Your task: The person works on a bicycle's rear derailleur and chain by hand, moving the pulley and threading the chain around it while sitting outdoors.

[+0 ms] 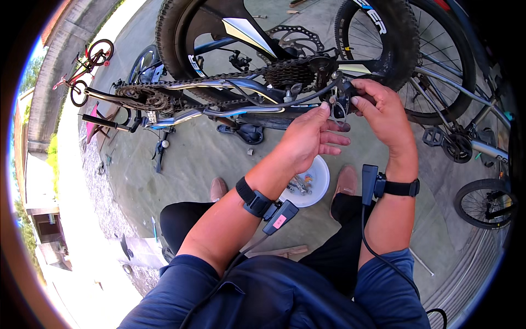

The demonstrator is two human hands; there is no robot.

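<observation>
A bicycle's rear derailleur (342, 98) hangs beside the rear cassette (290, 74), at the end of the chain (219, 77). My right hand (386, 112) closes on its right side, thumb and bent fingers gripping the black body. From the left, my left hand (312, 134) reaches in with the thumb raised against the derailleur and a thin looped cable (341, 119); its lower fingers stretch out behind. What its thumb presses on is partly hidden. A black cable housing (307, 100) curves up to the derailleur along the silver-blue frame (189, 116).
Between my feet stands a white bucket (320, 186) with metal tools inside. The large rear wheel (175, 33) rises overhead. Another bicycle (463, 82) stands at the right, above a small wheel (485, 203). A saddle (249, 133) shows beneath the frame. Far left is a small red bicycle (87, 66).
</observation>
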